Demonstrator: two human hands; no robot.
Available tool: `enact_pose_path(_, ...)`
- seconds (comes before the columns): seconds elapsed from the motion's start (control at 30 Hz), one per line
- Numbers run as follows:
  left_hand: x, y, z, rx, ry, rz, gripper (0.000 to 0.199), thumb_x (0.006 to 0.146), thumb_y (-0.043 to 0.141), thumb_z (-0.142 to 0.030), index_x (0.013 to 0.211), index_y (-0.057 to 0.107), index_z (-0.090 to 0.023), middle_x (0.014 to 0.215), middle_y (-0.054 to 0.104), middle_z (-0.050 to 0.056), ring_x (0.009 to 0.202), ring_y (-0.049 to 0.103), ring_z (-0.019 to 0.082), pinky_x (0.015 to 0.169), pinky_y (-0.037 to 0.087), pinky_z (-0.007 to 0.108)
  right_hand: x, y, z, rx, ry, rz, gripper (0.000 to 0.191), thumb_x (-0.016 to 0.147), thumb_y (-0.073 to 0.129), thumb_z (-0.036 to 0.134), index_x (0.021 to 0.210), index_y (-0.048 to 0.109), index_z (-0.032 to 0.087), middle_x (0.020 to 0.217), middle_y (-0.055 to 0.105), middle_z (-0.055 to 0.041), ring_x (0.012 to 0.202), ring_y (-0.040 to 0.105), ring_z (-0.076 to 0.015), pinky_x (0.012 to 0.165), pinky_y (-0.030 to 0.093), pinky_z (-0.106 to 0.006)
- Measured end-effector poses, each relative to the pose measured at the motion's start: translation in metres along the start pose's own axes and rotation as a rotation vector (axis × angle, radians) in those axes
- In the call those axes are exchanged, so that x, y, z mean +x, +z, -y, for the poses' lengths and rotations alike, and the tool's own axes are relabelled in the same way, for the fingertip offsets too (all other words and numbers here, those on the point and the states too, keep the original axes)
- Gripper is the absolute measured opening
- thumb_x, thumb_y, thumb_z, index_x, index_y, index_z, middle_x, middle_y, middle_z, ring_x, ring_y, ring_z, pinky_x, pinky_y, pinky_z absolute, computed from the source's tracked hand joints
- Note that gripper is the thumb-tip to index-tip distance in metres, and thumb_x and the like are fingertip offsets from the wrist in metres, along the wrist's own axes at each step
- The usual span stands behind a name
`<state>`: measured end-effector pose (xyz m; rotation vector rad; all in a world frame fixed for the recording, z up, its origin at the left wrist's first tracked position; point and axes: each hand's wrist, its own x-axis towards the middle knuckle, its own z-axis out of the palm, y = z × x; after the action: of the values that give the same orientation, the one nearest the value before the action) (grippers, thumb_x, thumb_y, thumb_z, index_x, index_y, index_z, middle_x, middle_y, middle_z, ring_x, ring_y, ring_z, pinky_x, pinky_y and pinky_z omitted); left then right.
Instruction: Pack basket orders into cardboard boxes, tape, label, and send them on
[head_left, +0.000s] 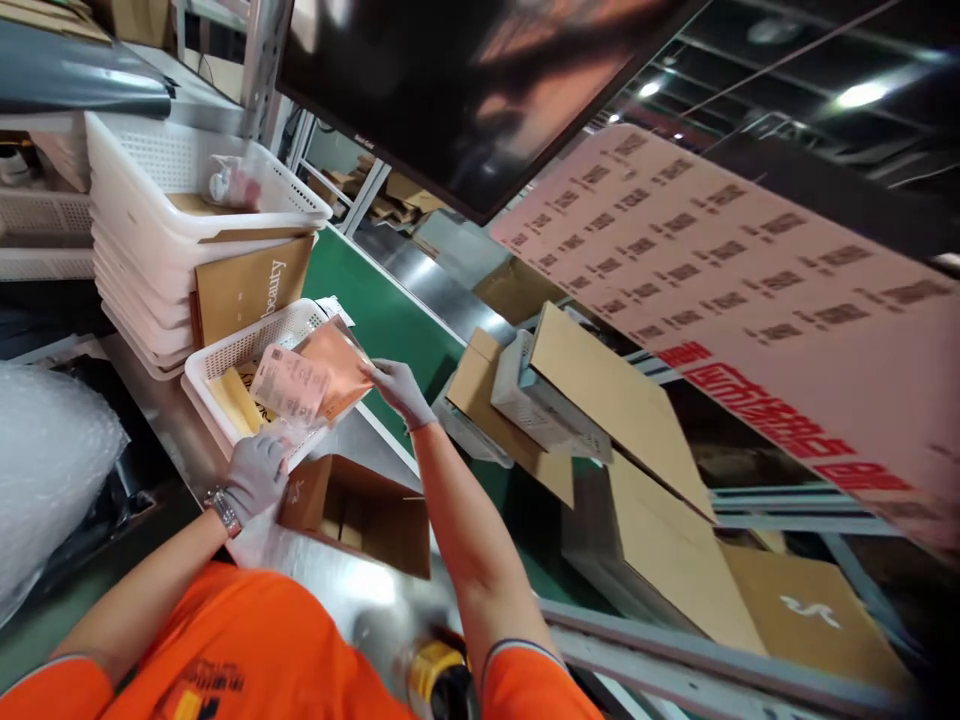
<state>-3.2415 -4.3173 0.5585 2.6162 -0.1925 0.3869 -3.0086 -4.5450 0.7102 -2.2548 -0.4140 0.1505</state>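
My right hand (401, 388), in a grey glove, pinches the right edge of a clear plastic packet (341, 365) with an orange-pink item inside. A pink printed slip (292, 382) lies against the packet's left part. My left hand (257, 472), also gloved, has its fingers curled at the packet's lower left end, on clear plastic. Both hands are over a white perforated basket (217, 352), which contains a yellow packet (238, 400) with dark writing. Just in front of the basket is an open brown cardboard box (390, 530).
Stacked white baskets (142, 270) rise at the left, a brown "beauty" box (255, 290) leaning beside them. Bubble wrap (52, 480) lies far left. Behind runs a green conveyor (367, 300) carrying cartons (622, 390). A dark monitor (465, 90) hangs above; a tape roll (435, 670) is near my body.
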Motion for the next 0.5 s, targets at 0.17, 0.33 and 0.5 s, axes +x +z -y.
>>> enact_pose_path(0.17,0.0,-0.004,0.004,-0.047,-0.017,-0.003,0.038,0.098,0.068,-0.022,0.135,0.078,-0.018,0.122,0.083,0.016,0.114,0.077,0.036,0.1,0.061,0.051,-0.016,-0.014,0.004,-0.096,-0.089,-0.426,0.065,0.089,0.063,0.086,0.078,0.064,0.022,0.078,0.059,-0.0012,0.08,0.054,-0.0203,0.075,0.046,-0.032)
enact_pose_path(0.33,0.008,-0.008,-0.002,-0.309,-0.055,-0.168,0.043,0.1,0.069,-0.023,0.142,0.07,-0.018,0.133,0.079,0.017,0.127,0.076,0.034,0.112,0.063,0.052,-0.059,-0.056,0.015,0.032,-0.17,-0.687,0.065,0.09,0.069,0.084,0.101,0.077,0.02,0.086,0.07,-0.0035,0.087,0.062,-0.0236,0.085,0.053,-0.036)
enact_pose_path(0.5,0.034,-0.018,-0.029,-0.614,-0.091,-0.227,0.072,0.103,0.076,-0.037,0.167,0.047,-0.018,0.155,0.068,0.022,0.134,0.074,0.03,0.113,0.064,0.048,-0.144,-0.087,0.01,0.263,-0.202,-0.716,0.06,0.089,0.078,0.079,0.106,0.083,0.022,0.09,0.074,-0.0031,0.09,0.068,-0.0244,0.085,0.057,-0.036)
